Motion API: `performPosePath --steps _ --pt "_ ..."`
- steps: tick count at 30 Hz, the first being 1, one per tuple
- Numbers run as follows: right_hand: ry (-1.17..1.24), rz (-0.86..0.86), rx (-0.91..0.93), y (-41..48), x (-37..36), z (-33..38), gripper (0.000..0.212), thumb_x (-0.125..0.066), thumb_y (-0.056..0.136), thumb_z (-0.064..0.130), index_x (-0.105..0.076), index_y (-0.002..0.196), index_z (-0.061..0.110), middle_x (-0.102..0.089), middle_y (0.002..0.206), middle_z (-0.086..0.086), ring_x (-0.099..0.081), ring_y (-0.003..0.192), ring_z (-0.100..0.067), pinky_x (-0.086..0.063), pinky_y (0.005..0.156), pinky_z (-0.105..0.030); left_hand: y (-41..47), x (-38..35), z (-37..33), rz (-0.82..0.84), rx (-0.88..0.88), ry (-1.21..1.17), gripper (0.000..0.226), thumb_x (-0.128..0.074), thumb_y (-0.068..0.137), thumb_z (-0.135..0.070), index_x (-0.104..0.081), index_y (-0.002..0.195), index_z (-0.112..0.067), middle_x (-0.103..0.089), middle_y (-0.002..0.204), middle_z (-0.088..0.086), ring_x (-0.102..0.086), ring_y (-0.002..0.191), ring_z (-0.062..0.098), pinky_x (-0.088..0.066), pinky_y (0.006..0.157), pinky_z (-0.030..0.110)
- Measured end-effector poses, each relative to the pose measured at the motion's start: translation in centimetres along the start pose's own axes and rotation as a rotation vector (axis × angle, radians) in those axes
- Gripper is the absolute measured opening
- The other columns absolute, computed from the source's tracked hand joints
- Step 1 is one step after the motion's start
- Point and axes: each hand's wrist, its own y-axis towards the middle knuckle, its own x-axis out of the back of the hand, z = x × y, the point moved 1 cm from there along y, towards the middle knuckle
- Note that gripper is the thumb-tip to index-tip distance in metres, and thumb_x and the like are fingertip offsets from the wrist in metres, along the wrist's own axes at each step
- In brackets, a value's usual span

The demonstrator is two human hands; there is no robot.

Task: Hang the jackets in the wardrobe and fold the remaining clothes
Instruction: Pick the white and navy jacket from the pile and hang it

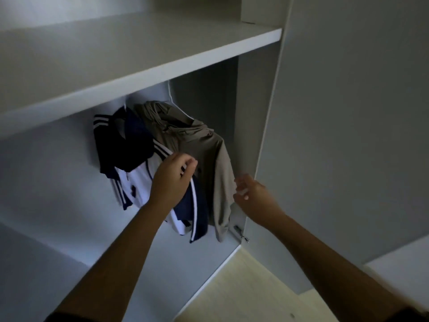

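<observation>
Centre frame, under the white shelf board (162,66) of the grey wardrobe (46,182): two jackets already up. The navy and white track jacket (137,180) hangs left and the khaki fabric jacket (209,154) right, pressed against each other. A thin white hanger (178,108) shows at the khaki's shoulder. The rail is hidden behind the shelf lip.

Left hand (173,180) sits on the track jacket's front edge with fingers curled. I can see white piping between them, so I read it as pinching that edge, probably to hold the track jacket aside so the khaki can hang free.

Right hand (250,194) is at the khaki's lower right edge, lower-centre right of frame. It's motion-blurred with loosely bent fingers, and I can't tell whether it holds cloth or only brushes it. My guess is it's tugging the side straight.

Khaki is bunched at the collar and sits skewed, which would explain the two-handed tidy.

Open wardrobe door (348,112) fills right of frame, with a metal hinge (241,233) just below the khaki hem. Cloth could snag there.

My call: hanging step nearly done. No clothes for folding in view.
</observation>
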Motion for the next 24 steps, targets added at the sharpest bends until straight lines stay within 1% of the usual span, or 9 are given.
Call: performPosePath --steps 2,3,5,7,10,13,17,21,24 --pt "0.126 -0.051 -0.009 -4.4 1.4 -1.7 0.03 -0.057 0.092 0.02 -0.05 0.121 0.022 -0.058 0.103 0.006 -0.059 0.082 -0.007 -0.045 0.063 -0.008 -3.7 -1.9 -3.3 0.029 0.07 -0.172 0.016 -0.052 0.096 -0.016 -0.067 0.092 -0.01 -0.066 0.088 -0.003 -0.057 0.08 0.001 -0.041 0.074 0.007" --pt "0.171 -0.068 -0.026 -7.0 2.3 -2.8 0.027 -0.057 0.092 0.019 -0.05 0.118 0.023 -0.057 0.101 0.009 -0.057 0.08 -0.002 -0.044 0.059 -0.006 -5.6 -3.1 -5.5 0.065 0.11 -0.261 0.017 -0.051 0.096 -0.012 -0.067 0.091 -0.011 -0.067 0.087 -0.006 -0.058 0.08 -0.004 -0.04 0.074 0.003" --pt "0.215 -0.111 -0.066 -12.0 4.1 -5.2 0.024 -0.057 0.093 0.018 -0.048 0.112 0.029 -0.056 0.098 0.015 -0.057 0.081 0.002 -0.044 0.063 -0.002 -9.0 -5.8 -10.0 0.149 0.186 -0.419 0.018 -0.05 0.096 -0.01 -0.067 0.089 -0.014 -0.067 0.085 -0.011 -0.061 0.083 -0.008 -0.043 0.075 0.004" --pt "0.236 -0.169 -0.121 -17.0 6.3 -8.1 0.023 -0.057 0.092 0.018 -0.048 0.109 0.032 -0.058 0.099 0.018 -0.058 0.084 0.001 -0.045 0.067 -0.006 -12.1 -8.7 -15.1 0.217 0.204 -0.507 0.02 -0.049 0.096 -0.013 -0.065 0.087 -0.016 -0.068 0.085 -0.011 -0.062 0.084 -0.004 -0.047 0.075 0.008" --pt "0.304 -0.268 -0.233 -25.2 10.1 -12.7 0.02 -0.055 0.091 0.018 -0.052 0.105 0.033 -0.063 0.1 0.016 -0.062 0.088 -0.007 -0.05 0.075 -0.019 -16.5 -13.2 -23.8 0.297 0.131 -0.6 0.024 -0.047 0.097 -0.014 -0.063 0.081 -0.023 -0.068 0.081 -0.011 -0.063 0.079 0.001 -0.049 0.073 0.012" --pt "0.376 -0.432 -0.351 -33.8 14.2 -16.8 0.023 -0.054 0.09 0.013 -0.055 0.095 0.035 -0.066 0.096 0.014 -0.065 0.083 -0.008 -0.052 0.07 -0.024 -21.2 -17.5 -32.2 0.438 0.036 -0.714 0.028 -0.047 0.098 -0.013 -0.063 0.079 -0.025 -0.069 0.076 -0.009 -0.065 0.076 0.007 -0.051 0.073 0.019" --pt "0.42 -0.655 -0.478 -44.3 19.2 -21.1 0.022 -0.052 0.089 0.006 -0.059 0.091 0.028 -0.068 0.092 0.008 -0.066 0.075 -0.006 -0.052 0.068 -0.03 -27.1 -21.9 -42.2 0.626 -0.053 -0.821 0.024 -0.047 0.098 -0.019 -0.065 0.084 -0.026 -0.07 0.08 -0.009 -0.066 0.077 0.008 -0.051 0.072 0.018" --pt "0.406 -0.833 -0.546 -53.0 23.1 -24.0 0.02 -0.053 0.091 0.008 -0.061 0.092 0.027 -0.068 0.089 0.009 -0.065 0.075 -0.001 -0.052 0.066 -0.018 -31.9 -25.2 -51.0 0.83 -0.172 -0.87 0.022 -0.048 0.098 -0.019 -0.065 0.085 -0.026 -0.069 0.079 -0.009 -0.065 0.075 0.005 -0.049 0.069 0.014" --pt "0.42 -0.979 -0.619 -58.7 25.0 -26.3 0.02 -0.053 0.091 0.007 -0.062 0.091 0.025 -0.068 0.088 0.007 -0.065 0.075 -0.003 -0.052 0.067 -0.02 -34.4 -27.7 -56.8 0.955 -0.248 -0.896 0.022 -0.048 0.097 -0.016 -0.066 0.085 -0.022 -0.07 0.079 -0.008 -0.066 0.074 0.008 -0.051 0.07 0.018"
